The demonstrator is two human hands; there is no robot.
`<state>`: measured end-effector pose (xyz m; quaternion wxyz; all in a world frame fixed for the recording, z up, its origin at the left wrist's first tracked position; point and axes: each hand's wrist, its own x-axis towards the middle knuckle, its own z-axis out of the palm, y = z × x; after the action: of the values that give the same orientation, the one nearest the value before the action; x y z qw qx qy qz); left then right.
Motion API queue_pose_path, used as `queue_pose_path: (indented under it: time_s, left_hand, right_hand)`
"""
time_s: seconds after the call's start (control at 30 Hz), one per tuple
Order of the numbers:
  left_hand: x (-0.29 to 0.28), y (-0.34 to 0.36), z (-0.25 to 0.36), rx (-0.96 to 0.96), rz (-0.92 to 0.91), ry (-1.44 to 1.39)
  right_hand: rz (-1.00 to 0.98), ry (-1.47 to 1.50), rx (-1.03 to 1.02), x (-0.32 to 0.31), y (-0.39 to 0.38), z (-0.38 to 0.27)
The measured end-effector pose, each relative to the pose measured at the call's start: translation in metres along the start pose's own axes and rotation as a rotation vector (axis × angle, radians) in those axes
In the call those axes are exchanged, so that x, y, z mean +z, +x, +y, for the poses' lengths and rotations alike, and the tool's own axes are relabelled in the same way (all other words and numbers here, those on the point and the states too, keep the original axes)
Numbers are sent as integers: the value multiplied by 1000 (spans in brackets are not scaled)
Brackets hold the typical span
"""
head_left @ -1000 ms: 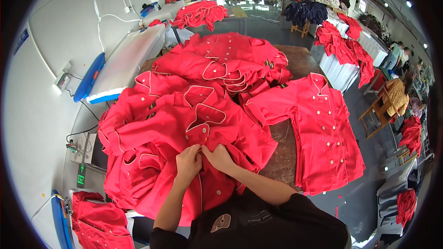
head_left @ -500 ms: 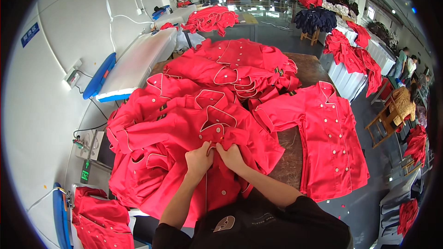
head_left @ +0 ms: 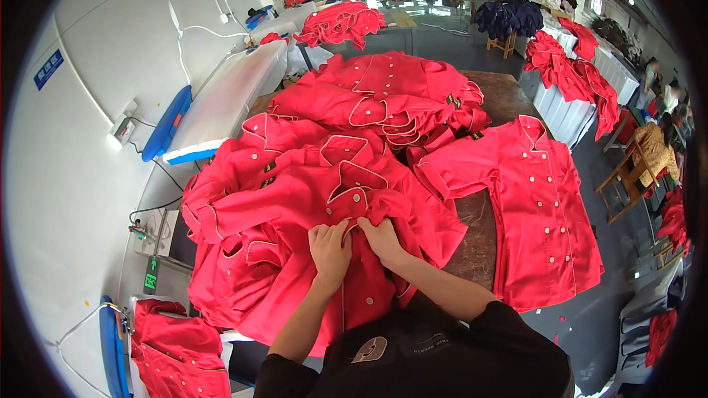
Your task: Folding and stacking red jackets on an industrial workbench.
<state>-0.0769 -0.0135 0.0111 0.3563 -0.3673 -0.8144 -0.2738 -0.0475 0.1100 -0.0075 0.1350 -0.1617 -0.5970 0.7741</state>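
Note:
A red double-breasted jacket (head_left: 295,210) with pale piping and round pale buttons lies on top of a heap in front of me. My left hand (head_left: 330,248) pinches its front opening below the collar. Close beside it, my right hand (head_left: 377,237) grips the other side of the same opening. Both hands' fingertips are partly hidden in the cloth, so I cannot make out whether a button is between them. To the right, another red jacket (head_left: 542,210) lies spread out, buttons up, over the edge of the brown table (head_left: 476,239).
More red jackets (head_left: 383,77) are heaped at the table's far side. A padded pressing board (head_left: 232,99) stands at the left by the wall, with a red jacket (head_left: 177,354) hanging below. Garment-laden tables and a seated person (head_left: 653,151) are at the right.
The view has shifted slightly, moving the scene a little to the right. My hands stay at the jacket's front; the left fingers have curled more tightly over the edge.

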Motion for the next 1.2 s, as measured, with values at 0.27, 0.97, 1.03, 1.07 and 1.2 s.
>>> queue_pose_path:
  time_s: [0.27,0.97,1.03,1.07,1.2]
  left_hand:
    - [-20,-11,13,-240,-205,-148]
    - [-58,-1,0,-891,-371,-771]
    - [-58,2,8,-872,-395,-743]
    - [-55,2,12,-842,-413,-713]
    - [-47,6,23,-793,-200,-664]
  right_hand:
    - [-146,-129,82,-17,5,-25]
    - [-207,-38,-40,-35,-20,-31]
    - [-106,-334,-157,-37,-33,-24]
    - [-159,-344,-99,-38,-34,-24]
    - [-52,-288,-100,-38,-39,-32]
